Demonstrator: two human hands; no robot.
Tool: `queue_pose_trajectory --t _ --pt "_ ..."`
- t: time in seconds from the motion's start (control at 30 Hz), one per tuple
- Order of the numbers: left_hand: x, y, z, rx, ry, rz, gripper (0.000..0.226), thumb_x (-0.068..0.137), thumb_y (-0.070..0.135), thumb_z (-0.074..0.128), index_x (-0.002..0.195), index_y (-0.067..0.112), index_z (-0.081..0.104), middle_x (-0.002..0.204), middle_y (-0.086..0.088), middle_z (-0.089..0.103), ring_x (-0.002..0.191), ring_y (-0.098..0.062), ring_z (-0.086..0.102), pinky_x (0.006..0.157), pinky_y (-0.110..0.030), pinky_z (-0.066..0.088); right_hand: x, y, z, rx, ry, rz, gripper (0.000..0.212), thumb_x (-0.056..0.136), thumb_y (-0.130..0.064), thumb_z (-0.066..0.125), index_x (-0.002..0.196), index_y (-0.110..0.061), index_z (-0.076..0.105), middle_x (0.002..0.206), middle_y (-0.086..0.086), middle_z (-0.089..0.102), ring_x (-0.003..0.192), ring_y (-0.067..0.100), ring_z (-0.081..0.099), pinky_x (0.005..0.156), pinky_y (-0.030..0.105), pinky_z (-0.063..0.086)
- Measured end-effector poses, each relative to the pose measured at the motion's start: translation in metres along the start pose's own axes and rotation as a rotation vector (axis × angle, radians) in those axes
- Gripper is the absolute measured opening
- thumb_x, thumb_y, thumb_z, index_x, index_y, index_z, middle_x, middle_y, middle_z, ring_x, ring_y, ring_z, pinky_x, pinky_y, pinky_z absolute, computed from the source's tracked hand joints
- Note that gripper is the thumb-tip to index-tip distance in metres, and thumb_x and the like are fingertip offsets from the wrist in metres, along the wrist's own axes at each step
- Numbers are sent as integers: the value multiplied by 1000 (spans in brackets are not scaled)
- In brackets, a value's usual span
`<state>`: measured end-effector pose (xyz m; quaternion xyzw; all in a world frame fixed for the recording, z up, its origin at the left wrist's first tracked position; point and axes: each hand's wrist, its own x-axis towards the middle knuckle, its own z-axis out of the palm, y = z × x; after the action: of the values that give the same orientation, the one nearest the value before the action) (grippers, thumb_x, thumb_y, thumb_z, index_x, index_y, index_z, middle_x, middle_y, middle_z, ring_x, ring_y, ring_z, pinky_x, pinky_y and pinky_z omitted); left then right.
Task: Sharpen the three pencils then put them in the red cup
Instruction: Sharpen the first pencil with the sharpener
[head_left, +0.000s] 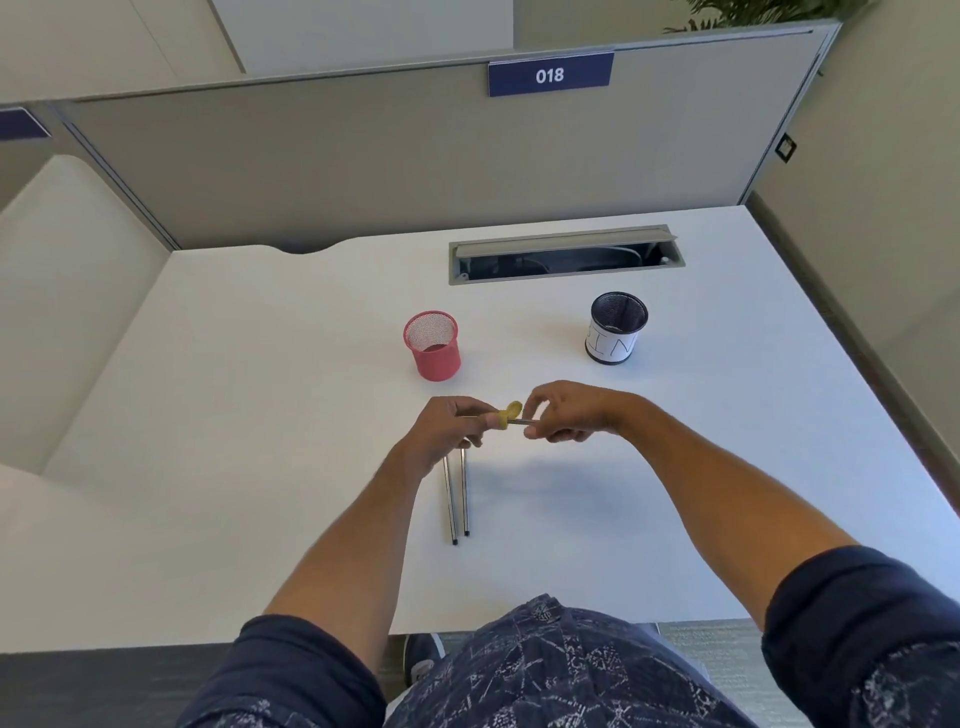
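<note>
Red cup (432, 346): mesh, upright on the desk (260, 415), nothing visible inside. Black cup (616, 328): white label, upright to the right, well apart; contents not discernible. Left hand (447, 428): grips the yellow sharpener (506, 415). Right hand (563, 413): pinches a pencil (522, 421) entering the sharpener. Two pencils (457, 493): side by side on the desk, below the left hand, outside both cups.

- Left sleeve (291, 670) and right sleeve (862, 623): dark navy, pushed up; forearms bare.
- Navy garment (545, 670) with pale line print at 6 o'clock.
- Dark shoe (423, 657) beneath desk edge.
</note>
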<state>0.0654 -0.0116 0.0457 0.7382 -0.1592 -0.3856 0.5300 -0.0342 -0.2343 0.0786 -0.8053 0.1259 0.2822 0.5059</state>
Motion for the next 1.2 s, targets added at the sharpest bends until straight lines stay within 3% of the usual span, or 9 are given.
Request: queue_pose_trajectory --t 0.1,0.17,0.27,0.37,0.5,0.63,0.8,0.97,1.2 --pt "0 -2 -2 -98 30 -31 22 93 26 74 90 5 78 63 -5 53 60 -19 44 64 -30 46 3 -5 3 -291 175 -201 13 90 -27 72 98 -20 65 68 -5 69 64 13 57 59 29 42" --pt "0 -2 -2 -146 63 -78 36 98 31 67 92 -3 77 56 -2 50 56 -19 36 58 -28 38 3 -4 9 -574 440 -349 9 89 -37 72 95 -30 72 80 -12 69 75 11 62 64 31 46" --pt "0 -3 -3 -181 67 -157 51 100 43 61 86 -3 77 51 1 38 49 -15 26 56 -29 29 11 9 23 -837 772 -708 11 87 -28 78 96 -22 79 84 -4 68 70 23 64 51 30 47" --pt "0 -6 -4 -227 61 -199 55 97 48 62 74 0 77 48 1 30 44 -12 20 54 -30 25 17 17 32 -877 843 -881 10 91 -21 75 96 -12 76 82 4 69 65 27 62 51 33 48" --pt "-4 -3 0 -270 22 -226 55 98 48 61 75 -1 75 47 2 27 47 -14 19 56 -29 31 14 17 35 -909 924 -919 13 95 -24 69 89 -14 75 73 1 68 60 26 56 51 31 40" --pt "-5 -2 3 -247 -43 -195 45 101 42 60 89 1 75 57 -2 40 52 -14 33 67 -30 44 13 21 31 -865 912 -892 9 92 -23 71 85 -19 76 68 -3 66 58 23 57 50 29 38" --pt "0 -3 6 -134 7 -80 22 96 22 70 81 8 75 68 -10 53 65 -20 45 71 -30 48 10 25 36 -747 885 -613 12 88 -32 69 80 -28 78 66 -7 67 58 23 62 50 20 29" --pt "-1 -2 10 -73 74 -4 11 85 13 82 95 8 79 81 -7 68 77 -18 57 73 -26 50 7 14 34 -503 649 -204 21 94 -46 65 90 -31 80 71 -8 71 69 18 61 59 28 47" --pt "-4 0 14 -15 88 92 17 77 11 88 92 14 81 84 -4 76 78 -12 67 78 -26 52 3 14 18 117 228 -111 30 95 -32 70 80 -7 80 55 4 43 51 14 35 51 23 29"
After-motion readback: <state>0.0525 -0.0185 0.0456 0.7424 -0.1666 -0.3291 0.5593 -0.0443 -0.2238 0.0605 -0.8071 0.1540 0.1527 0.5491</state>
